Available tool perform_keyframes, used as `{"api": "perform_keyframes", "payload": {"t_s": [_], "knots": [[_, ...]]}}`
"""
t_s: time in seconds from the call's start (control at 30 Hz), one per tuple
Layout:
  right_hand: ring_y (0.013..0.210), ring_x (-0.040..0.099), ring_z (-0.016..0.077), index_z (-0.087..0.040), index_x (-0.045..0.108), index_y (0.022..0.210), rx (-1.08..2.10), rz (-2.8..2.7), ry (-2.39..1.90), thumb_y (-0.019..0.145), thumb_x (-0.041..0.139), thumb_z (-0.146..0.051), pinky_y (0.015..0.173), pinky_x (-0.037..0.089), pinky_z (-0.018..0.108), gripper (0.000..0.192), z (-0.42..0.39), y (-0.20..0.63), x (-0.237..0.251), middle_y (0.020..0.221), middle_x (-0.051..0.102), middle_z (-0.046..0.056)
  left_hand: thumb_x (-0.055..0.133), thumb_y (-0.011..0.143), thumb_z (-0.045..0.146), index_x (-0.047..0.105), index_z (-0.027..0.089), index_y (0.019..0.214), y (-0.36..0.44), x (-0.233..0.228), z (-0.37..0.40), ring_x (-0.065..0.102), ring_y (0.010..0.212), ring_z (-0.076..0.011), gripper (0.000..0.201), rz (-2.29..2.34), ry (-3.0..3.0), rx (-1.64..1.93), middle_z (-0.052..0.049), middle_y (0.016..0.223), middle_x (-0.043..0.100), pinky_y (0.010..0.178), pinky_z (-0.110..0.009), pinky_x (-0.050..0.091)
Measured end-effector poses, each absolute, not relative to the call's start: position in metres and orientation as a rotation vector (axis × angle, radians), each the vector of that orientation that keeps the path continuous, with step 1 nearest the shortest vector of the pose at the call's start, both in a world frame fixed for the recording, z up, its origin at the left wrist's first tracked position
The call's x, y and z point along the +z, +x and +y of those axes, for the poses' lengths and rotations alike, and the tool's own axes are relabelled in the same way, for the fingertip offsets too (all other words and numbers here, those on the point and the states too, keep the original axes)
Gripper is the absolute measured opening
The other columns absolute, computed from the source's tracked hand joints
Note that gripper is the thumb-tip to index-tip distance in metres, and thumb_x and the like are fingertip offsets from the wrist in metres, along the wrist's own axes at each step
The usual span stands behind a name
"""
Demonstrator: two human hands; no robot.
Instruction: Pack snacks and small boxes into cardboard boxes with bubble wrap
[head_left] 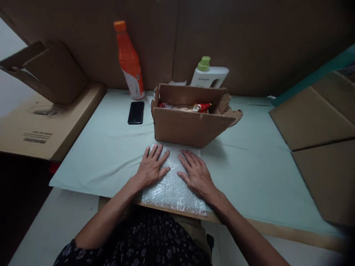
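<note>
A sheet of clear bubble wrap (174, 184) lies flat at the table's front edge, its near end reaching the wooden rim. My left hand (151, 166) rests palm down on its left side, fingers spread. On the right side my right hand (195, 171) also lies flat, fingers stretched out and thumb apart. Just beyond the fingertips stands a small open cardboard box (188, 127), its flaps raised. Inside it a red shiny packet (202, 107) and other wrapped items show in part; the rest of its contents is hidden.
Behind the box stand a white bottle with a green cap (209, 75) and, farther left, a tall orange bottle (130, 62). A black phone (136, 112) lies on the pale green cloth (249, 177). Cardboard boxes flank the table at left (33, 122) and right (318, 122).
</note>
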State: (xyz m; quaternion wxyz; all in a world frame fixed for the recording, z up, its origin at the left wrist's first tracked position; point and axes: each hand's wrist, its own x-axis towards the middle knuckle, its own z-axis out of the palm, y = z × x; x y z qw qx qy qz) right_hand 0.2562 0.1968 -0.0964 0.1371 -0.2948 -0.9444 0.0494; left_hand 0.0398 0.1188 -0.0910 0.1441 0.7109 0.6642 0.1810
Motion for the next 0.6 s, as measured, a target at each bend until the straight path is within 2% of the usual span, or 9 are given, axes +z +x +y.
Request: {"api": "perform_keyframes", "payload": {"t_s": [0.1, 0.23, 0.3, 0.4, 0.5, 0.6], "knots": [[0.143, 0.044, 0.0346, -0.014, 0.051, 0.146, 0.084, -2.696, -0.986, 0.103, 0.048, -0.038, 0.112, 0.038, 0.054, 0.05, 0.201, 0.283, -0.105, 0.154, 0.049, 0.017, 0.055, 0.098, 0.049, 0.043, 0.024, 0.153, 0.035, -0.095, 0.12, 0.016, 0.156, -0.039, 0.061, 1.929, 2.08, 0.426, -0.014, 0.167, 0.028, 0.124, -0.063, 0.005], [0.139, 0.049, 0.0328, -0.016, 0.05, 0.146, 0.162, -2.616, -0.96, 0.104, 0.043, -0.035, 0.107, 0.043, 0.052, 0.047, 0.184, 0.332, -0.09, 0.147, 0.056, 0.017, 0.052, 0.1, 0.049, 0.039, 0.026, 0.154, 0.029, -0.088, 0.111, 0.011, 0.158, -0.0368, 0.06, 1.926, 2.122, 0.433, -0.012, 0.17, 0.019, 0.126, -0.062, 0.005], [0.139, 0.049, 0.0303, -0.02, 0.047, 0.15, 0.302, -2.678, -0.818, 0.102, 0.05, -0.036, 0.106, 0.045, 0.049, 0.051, 0.162, 0.351, -0.074, 0.15, 0.054, 0.015, 0.051, 0.101, 0.049, 0.035, 0.028, 0.156, 0.022, -0.082, 0.098, 0.009, 0.158, -0.0349, 0.061, 1.86, 2.133, 0.559, -0.01, 0.171, 0.016, 0.126, -0.061, 0.01], [0.142, 0.046, 0.0312, -0.021, 0.044, 0.152, 0.432, -2.795, -0.671, 0.097, 0.058, -0.035, 0.105, 0.047, 0.049, 0.058, 0.128, 0.362, -0.056, 0.155, 0.048, 0.015, 0.054, 0.099, 0.05, 0.034, 0.031, 0.156, 0.009, -0.073, 0.068, 0.014, 0.158, -0.033, 0.062, 1.672, 2.112, 0.716, -0.008, 0.168, 0.027, 0.125, -0.058, 0.022], [0.138, 0.051, 0.0318, -0.018, 0.058, 0.138, 0.37, -2.806, -0.655, 0.098, 0.056, -0.021, 0.1, 0.051, 0.049, 0.041, 0.111, 0.357, -0.057, 0.15, 0.054, 0.016, 0.061, 0.095, 0.052, 0.04, 0.033, 0.153, 0.002, -0.067, 0.039, 0.022, 0.155, -0.0346, 0.064, 1.519, 2.073, 0.702, -0.008, 0.163, 0.037, 0.122, -0.059, 0.029], [0.126, 0.061, 0.0287, -0.019, 0.068, 0.118, 0.318, -2.742, -0.641, 0.098, 0.052, -0.012, 0.094, 0.055, 0.045, 0.026, 0.114, 0.348, -0.069, 0.137, 0.065, 0.014, 0.066, 0.09, 0.059, 0.04, 0.032, 0.154, 0.005, -0.064, 0.019, 0.023, 0.155, -0.0361, 0.074, 1.462, 2.101, 0.55, -0.009, 0.164, 0.036, 0.124, -0.063, 0.023]]}}
